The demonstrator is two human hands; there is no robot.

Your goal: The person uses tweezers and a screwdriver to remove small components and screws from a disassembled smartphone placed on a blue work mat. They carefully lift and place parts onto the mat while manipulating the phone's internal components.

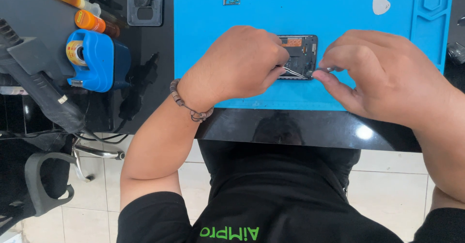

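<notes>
Nearest the wearer: black shirt, pale tiled floor below, then the glossy black edge of the bench (pixel 300 131).

Just past that edge lies a blue work mat (pixel 218 44). On its near part sits an opened phone (pixel 300 54), back cover off, circuit board and an orange part showing. So the opening-up looks done; the inside work appears to be under way, and the phone is not yet closed again (my reading only).

Left hand (pixel 237 63), beaded bracelet (pixel 189 105) at the wrist, pinches thin tweezers (pixel 292 72) whose tips rest on the phone's lower edge. Right hand (pixel 382 73) is pinched tight on a slim metal tool (pixel 328 69) beside the phone's right corner; what kind of tool I cannot tell.

Further back on the mat: a white pick (pixel 380 5).

Off the mat, left, on the black bench: a blue dispenser bottle (pixel 97 59), orange tubes (pixel 92 22), a black handled tool (pixel 38 83).
</notes>
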